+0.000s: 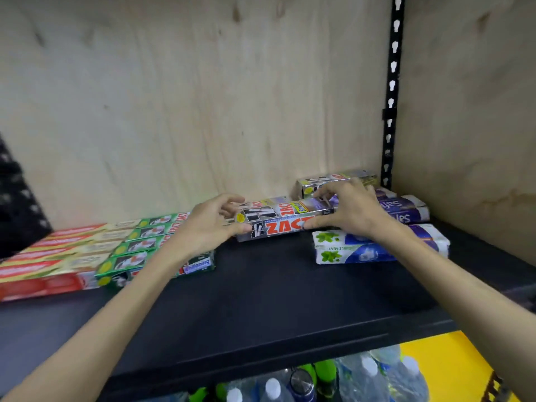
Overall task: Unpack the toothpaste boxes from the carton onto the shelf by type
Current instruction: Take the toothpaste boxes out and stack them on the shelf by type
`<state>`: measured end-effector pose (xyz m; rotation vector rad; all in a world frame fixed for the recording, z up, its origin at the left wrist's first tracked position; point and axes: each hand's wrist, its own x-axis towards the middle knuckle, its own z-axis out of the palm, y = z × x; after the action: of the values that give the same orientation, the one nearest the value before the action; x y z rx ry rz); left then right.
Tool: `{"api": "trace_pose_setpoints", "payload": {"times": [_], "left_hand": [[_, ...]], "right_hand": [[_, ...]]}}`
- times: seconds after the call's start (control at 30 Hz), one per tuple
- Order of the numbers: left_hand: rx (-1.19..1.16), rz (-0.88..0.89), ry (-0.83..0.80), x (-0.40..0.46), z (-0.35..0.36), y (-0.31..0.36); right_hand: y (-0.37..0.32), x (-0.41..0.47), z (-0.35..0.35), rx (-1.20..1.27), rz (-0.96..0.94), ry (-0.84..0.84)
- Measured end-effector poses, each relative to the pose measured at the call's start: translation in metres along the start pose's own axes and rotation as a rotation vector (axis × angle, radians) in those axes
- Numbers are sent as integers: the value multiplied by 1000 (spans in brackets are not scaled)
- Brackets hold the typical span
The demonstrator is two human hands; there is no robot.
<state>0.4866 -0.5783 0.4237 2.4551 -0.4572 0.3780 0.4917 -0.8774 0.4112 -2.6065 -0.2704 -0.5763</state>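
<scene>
Both hands reached over the black metal shelf [261, 300] to a long silver cardboard toothpaste box with red lettering [282, 224], which lay flat on the shelf between them. The left hand [208, 224] cupped the box's left end, thumb at the near edge and fingers curled over the top. The right hand [348, 210] covered its right end, thumb pressed on the near face and fingers spread over the top, so the box looked held at both ends, though whether the grip was firm or merely steadying could not be told.

Just behind the right hand sat a second silver box of the same print [336, 182]. Beneath and to the right of that hand lay purple and white boxes [406, 211], and nearer the body a white and blue box with green mint leaves [377, 248]. Left of the left hand were rows of green boxes [139, 248], and beyond them red and cream ones [52, 265]. No carton showed.

The box was probably light, with stiff edges but thin walls that dent under a squeeze, and a glossy, somewhat slippery skin. Holding it by the ends, or along the long edges, seemed the safest way to slide it square against its twin.
</scene>
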Motion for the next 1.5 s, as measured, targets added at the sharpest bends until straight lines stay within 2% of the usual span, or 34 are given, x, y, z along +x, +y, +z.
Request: {"api": "trace_pose_setpoints", "payload": {"times": [0.2, 0.4, 0.6, 0.77, 1.1, 1.33, 1.5], "left_hand": [[54, -110, -80, -14, -21, -32], [24, -104, -58, -12, -19, -44], [15, -81, -32, -12, -15, -50], [15, -50, -6, -11, -11, -58], [8, -63, -59, -9, -13, -60], [81, -57, -1, -12, -10, -50], [159, 93, 92, -5, -16, -31]], "right_hand": [[-34, 12, 25, -24, -30, -105], [-32, 17, 31, 58, -33, -70], [-32, 20, 34, -234, -156, 2], [-33, 23, 35, -310, -199, 5], [-19, 24, 49, -17, -95, 24], [-20, 20, 46, 1, -73, -6], [-9, 22, 31, 64, -58, 62]]}}
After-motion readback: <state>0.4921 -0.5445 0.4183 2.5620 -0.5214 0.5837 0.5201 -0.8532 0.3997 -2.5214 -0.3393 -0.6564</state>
